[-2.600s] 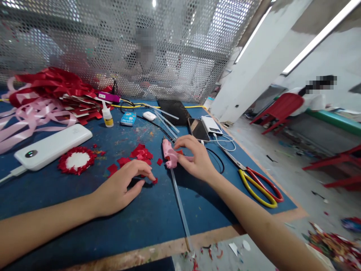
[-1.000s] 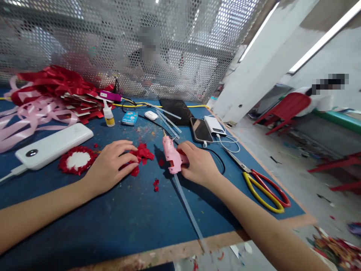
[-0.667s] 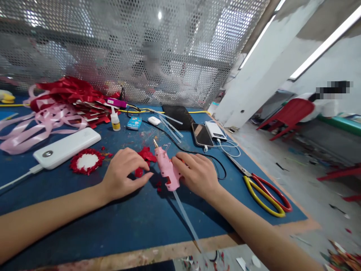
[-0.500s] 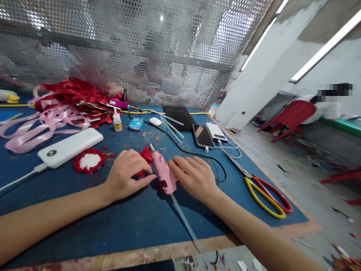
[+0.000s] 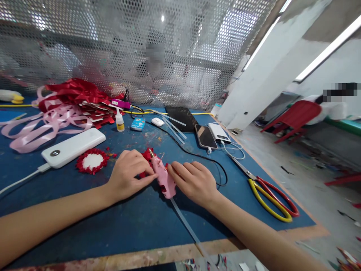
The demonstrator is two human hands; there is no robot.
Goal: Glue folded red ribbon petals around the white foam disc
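Observation:
My right hand (image 5: 194, 182) is wrapped round a pink hot glue gun (image 5: 163, 177), its metal nozzle tilted up and away. A long clear glue stick (image 5: 184, 220) sticks out of the gun's back end over the table edge. My left hand (image 5: 128, 173) is closed, thumb and forefinger drawn together on a red ribbon piece (image 5: 147, 155) beside the nozzle; its lower part is hidden by the fingers. Left of that hand lies a round white disc (image 5: 92, 161) ringed with red ribbon, with small red bits nearby.
A white power bank (image 5: 75, 146), glue bottle (image 5: 119, 122) and ribbon pile (image 5: 73, 94) lie left. Spare glue sticks (image 5: 175, 130), a phone (image 5: 205, 136) and big scissors (image 5: 270, 199) lie right. A black cable (image 5: 197, 155) crosses behind my hands. A perforated metal screen (image 5: 118, 49) stands behind.
The glue gun has tipped slightly, its nozzle shifting left toward the red ribbon piece. My left thumb and forefinger have come closer together. The whole view has shifted slightly.

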